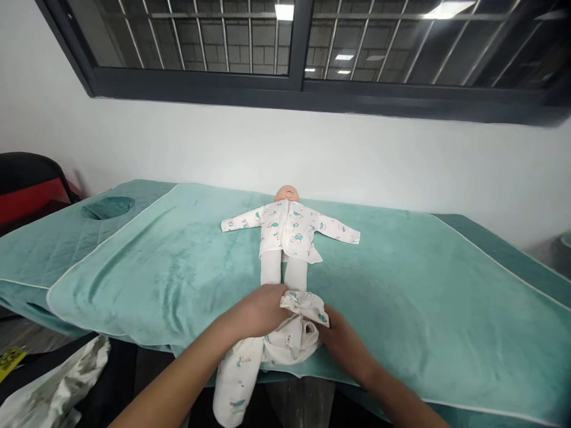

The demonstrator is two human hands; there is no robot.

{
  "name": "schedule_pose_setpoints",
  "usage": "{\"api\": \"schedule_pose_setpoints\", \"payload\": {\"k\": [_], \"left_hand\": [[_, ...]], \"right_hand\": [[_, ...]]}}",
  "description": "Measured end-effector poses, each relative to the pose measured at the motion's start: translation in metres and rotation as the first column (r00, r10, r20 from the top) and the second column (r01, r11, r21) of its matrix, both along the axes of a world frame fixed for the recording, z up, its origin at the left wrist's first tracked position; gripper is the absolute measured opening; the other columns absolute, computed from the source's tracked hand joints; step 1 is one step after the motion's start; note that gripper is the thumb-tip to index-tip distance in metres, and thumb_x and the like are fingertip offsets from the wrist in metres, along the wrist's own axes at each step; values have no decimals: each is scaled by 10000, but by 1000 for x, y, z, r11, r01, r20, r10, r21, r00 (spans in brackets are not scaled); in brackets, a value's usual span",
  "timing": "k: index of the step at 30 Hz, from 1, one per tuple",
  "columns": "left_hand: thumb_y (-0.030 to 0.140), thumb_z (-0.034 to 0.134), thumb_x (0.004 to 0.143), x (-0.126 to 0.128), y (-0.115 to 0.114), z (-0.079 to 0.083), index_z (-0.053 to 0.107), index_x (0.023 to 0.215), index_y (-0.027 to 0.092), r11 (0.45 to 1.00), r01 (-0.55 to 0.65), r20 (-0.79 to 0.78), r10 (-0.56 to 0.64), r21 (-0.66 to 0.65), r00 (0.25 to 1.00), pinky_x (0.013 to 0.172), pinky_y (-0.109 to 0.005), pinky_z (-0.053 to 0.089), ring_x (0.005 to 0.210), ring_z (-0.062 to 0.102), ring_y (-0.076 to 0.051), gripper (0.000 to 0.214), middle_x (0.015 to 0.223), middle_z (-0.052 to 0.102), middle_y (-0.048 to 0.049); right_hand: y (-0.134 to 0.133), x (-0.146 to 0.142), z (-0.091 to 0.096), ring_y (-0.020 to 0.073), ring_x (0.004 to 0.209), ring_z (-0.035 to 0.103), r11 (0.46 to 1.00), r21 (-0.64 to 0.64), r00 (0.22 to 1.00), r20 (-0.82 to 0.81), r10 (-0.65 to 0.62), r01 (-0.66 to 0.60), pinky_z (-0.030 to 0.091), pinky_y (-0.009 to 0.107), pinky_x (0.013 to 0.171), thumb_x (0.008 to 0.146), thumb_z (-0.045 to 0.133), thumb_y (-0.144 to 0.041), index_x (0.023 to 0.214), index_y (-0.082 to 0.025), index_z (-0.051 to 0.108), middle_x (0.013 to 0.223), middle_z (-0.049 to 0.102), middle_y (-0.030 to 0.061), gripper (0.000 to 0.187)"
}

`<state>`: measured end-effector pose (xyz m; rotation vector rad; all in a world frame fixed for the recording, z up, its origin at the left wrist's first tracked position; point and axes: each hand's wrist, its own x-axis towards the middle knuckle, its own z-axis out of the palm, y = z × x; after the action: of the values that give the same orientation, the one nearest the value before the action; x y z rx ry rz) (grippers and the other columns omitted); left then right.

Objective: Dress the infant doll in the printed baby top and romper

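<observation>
A baby doll [286, 193] lies on its back, dressed in a white printed long-sleeved top [295, 232] with both sleeves spread sideways. Its white legs [271, 267] reach toward me, and their lower ends are hidden. Over that end, my left hand [264, 308] grips a pair of white printed baby pants [289, 345] near the gathered opening. My right hand [333, 334] is closed on the opposite side of the same opening. One pant leg hangs down past the bed's front edge at the lower left. Most of my fingertips are hidden by cloth.
The doll rests on a green velvety sheet [401, 297] covering a bed with a face hole [109, 208] at left. Behind is a white wall below a barred window [294, 53]. A crumpled pale cloth [57, 386] lies lower left, and a red-and-black chair [31, 193] stands far left.
</observation>
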<state>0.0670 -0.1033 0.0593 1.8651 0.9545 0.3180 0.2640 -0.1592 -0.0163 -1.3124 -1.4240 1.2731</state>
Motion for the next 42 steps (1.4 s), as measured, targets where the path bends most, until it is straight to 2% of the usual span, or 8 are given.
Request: {"api": "schedule_pose_setpoints", "payload": {"k": [5,10,15,20,26,29,35,42], "left_hand": [[376,545,863,5,0,-1,693,1023,205,998,19,76,-14,-59,997,836,-328,472,990,634,-255,277,1108,708,-53],[312,619,806,-4,4,7,644,1179,217,962,46,219,15,-270,976,870,-336,472,1057,620,-256,386,1153,692,-46],[232,688,707,-3,17,6,652,1142,198,924,199,238,-123,-326,963,867,-343,477,1045,620,-265,438,1060,705,-47],[274,549,829,11,30,-3,632,966,194,996,-94,200,93,-2,975,839,-330,457,987,613,-239,179,1043,679,-50],[77,391,788,31,39,-22,550,972,214,841,-332,67,337,428,939,735,-319,410,854,592,-225,278,919,651,-41],[59,372,769,33,40,-25,548,1043,214,765,-366,27,416,530,909,739,-333,396,883,587,-243,361,985,651,-66],[237,522,809,23,40,-14,568,880,202,888,-433,209,399,153,893,719,-282,422,822,587,-198,91,864,640,-5],[359,722,712,0,53,0,598,808,167,937,-318,319,348,-143,881,621,-251,403,725,563,-164,249,806,604,-9]], "right_hand": [[0,4,-7,271,983,630,991,137,997,75,-3,-7,478,395,897,845,523,-201,1079,-253,694,1050,710,57,294],[6,5,-13,225,875,607,969,234,996,-72,-57,72,483,344,796,867,559,-293,919,-229,668,939,675,37,136],[19,3,-21,222,869,585,974,128,947,-286,-145,188,470,340,791,806,676,-303,862,-235,652,902,673,24,92],[23,-3,-11,265,988,609,988,-66,844,-515,-153,139,473,400,870,741,750,-273,1111,-255,653,1082,689,57,383],[24,-3,4,268,1001,632,997,-78,797,-603,-33,-17,455,429,934,820,683,-345,1153,-233,657,1123,688,75,353],[33,4,-3,257,986,628,999,-43,862,-507,-27,6,455,416,917,820,684,-354,1156,-224,638,1110,688,68,364],[57,23,-11,221,849,581,972,90,965,-168,-200,217,443,345,765,773,684,-376,927,-201,634,874,672,19,239],[68,39,-6,186,808,569,971,32,930,-298,-216,236,427,308,741,765,683,-371,933,-193,629,883,659,15,251]]}}
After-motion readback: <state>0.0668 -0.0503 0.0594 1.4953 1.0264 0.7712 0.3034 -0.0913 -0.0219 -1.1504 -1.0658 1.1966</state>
